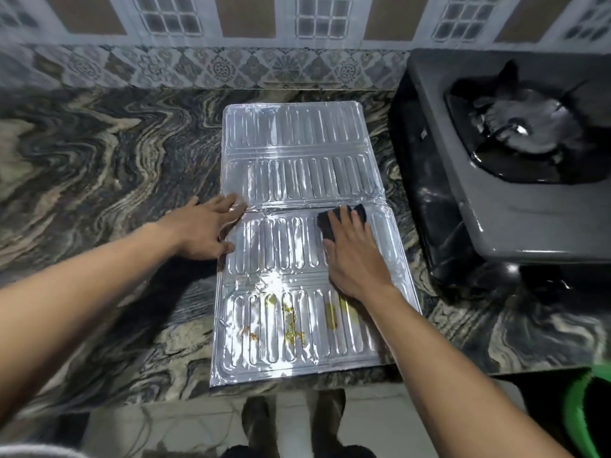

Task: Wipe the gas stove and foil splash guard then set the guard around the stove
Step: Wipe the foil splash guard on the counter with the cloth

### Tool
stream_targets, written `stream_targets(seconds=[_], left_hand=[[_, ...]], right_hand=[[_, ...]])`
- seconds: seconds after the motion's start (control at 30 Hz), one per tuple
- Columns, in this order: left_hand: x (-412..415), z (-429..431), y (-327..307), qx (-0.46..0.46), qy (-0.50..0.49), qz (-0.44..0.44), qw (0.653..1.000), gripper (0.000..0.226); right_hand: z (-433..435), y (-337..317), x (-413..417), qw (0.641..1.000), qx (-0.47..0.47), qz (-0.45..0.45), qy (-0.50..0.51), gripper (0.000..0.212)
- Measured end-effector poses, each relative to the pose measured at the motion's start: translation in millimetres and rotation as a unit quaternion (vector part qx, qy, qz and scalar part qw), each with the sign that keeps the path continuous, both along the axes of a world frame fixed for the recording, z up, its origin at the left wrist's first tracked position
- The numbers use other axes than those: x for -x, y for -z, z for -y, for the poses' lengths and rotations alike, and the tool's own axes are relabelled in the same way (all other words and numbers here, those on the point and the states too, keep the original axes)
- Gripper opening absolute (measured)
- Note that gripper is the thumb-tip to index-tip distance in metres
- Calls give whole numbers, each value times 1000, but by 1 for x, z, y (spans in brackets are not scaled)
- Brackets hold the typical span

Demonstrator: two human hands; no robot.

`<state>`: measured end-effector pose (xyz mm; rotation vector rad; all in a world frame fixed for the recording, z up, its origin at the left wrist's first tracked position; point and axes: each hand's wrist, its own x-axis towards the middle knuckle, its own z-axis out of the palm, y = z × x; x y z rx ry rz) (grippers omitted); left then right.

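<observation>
A silver ribbed foil splash guard (297, 180) lies flat and unfolded on the marble counter. Yellow food stains (292, 325) speckle its nearest panel. My right hand (353, 256) presses a black cloth (342, 219) flat onto the guard's right side, near a fold line. My left hand (206, 229) rests with spread fingers on the guard's left edge, holding it down. The grey single-burner gas stove (515, 213) stands to the right of the guard, its black burner grate at the top right.
The swirled marble counter (99, 180) stretches left of the guard, backed by a patterned tile wall (211, 67). The counter's front edge runs just below the guard. A green object (585, 414) shows at the lower right. My feet stand on the floor below.
</observation>
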<state>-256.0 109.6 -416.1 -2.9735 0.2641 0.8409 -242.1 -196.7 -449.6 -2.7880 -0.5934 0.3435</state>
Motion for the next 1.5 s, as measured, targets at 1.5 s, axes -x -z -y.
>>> stream_targets(seconds=[1.5], left_hand=[[20,1,0,51,-4,89,995,85]], right_hand=[[55,-1,106,981,-39,11,188,52]])
